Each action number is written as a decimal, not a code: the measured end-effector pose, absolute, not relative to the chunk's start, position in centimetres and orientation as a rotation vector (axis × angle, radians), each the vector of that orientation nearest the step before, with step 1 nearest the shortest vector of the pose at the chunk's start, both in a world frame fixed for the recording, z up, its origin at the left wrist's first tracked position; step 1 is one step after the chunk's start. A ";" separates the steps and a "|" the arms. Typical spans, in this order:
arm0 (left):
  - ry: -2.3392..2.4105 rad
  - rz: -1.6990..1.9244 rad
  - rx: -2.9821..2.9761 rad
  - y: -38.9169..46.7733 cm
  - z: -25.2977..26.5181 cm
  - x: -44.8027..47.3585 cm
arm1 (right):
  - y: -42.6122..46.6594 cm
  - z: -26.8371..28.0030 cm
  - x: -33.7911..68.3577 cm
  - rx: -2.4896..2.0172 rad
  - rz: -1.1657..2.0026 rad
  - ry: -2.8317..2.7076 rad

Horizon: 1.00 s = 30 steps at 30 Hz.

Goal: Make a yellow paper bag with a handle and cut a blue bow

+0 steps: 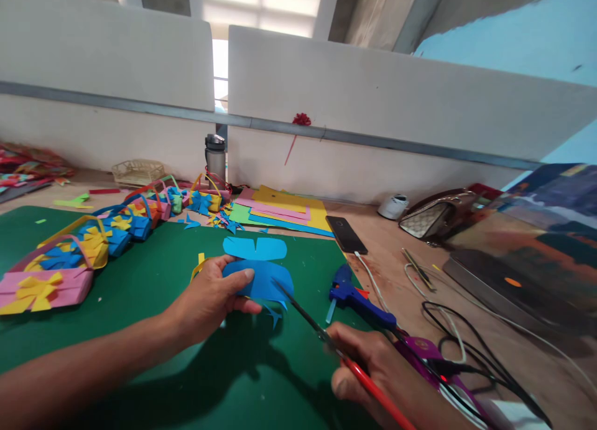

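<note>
My left hand pinches a rounded piece of blue paper between thumb and fingers, above the green mat. In my right hand is a pair of scissors with red handles, its blade tips over the right part of that paper. Whether the blades are cutting into it I cannot tell. Just beyond lies a lighter blue cut-out with a notch in its upper edge. Small blue scraps show below the held paper. Part of a yellow paper piece shows behind my left hand.
Paper baskets with bows line the mat's left side. Coloured paper sheets and a bottle stand at the back. Right are a phone, a blue glue gun, a purple power strip and loose cables.
</note>
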<state>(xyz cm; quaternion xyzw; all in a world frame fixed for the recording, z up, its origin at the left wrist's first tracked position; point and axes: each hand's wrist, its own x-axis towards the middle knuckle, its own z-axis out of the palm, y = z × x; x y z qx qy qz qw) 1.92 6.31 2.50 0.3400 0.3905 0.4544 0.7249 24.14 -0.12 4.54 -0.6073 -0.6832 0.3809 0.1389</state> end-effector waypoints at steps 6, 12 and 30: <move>0.857 1.020 0.749 6.3 2.4 1.9 | 0.1 2.7 25.2 -1.662 1.170 -2.017; 0.824 0.983 0.767 6.4 2.0 1.9 | 0.3 1.8 25.6 -1.594 1.230 -2.026; 0.775 0.972 0.849 5.9 1.3 2.1 | 0.2 2.1 25.1 -1.525 1.215 -2.075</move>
